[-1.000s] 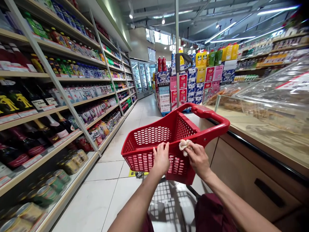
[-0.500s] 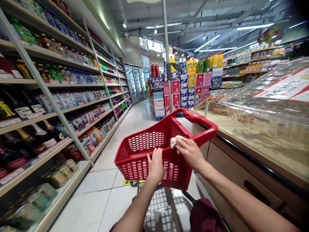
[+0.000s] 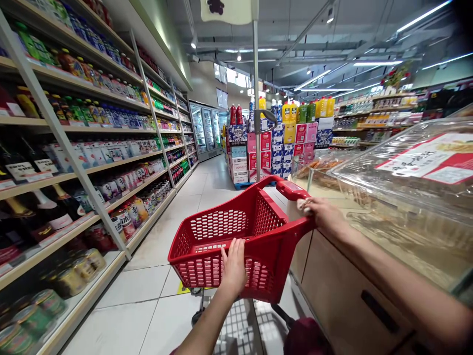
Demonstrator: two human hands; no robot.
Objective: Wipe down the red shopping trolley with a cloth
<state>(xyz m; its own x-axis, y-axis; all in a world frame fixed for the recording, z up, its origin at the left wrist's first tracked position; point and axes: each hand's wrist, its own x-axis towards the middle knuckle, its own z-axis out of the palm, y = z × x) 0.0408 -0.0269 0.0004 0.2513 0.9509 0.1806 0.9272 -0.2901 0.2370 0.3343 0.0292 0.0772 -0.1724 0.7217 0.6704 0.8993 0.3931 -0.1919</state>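
A red plastic shopping cart (image 3: 268,266) stands in front of me, its perforated basket to the left and its handle on the right. My left hand (image 3: 234,268) rests on the basket's near rim, fingers stretched out and lying over the edge. My right hand (image 3: 325,214) is closed around the near corner of the handle, pressing a crumpled white cloth (image 3: 303,205) against the red plastic. Most of the cloth is hidden by the fingers. Nothing shows inside the visible part of the basket.
Drink shelves (image 3: 111,123) run along the left. At the right, close to the cart handle, is a counter (image 3: 332,266) with clear plastic covers (image 3: 399,167). Stacked drink cartons (image 3: 266,153) stand ahead around a pole (image 3: 255,74). Glass-door fridges (image 3: 207,128) line the back.
My right hand has moved with the cloth from the basket's side rim, rightward and up to the handle corner. My left hand stays on the rim. The view has shifted slightly.
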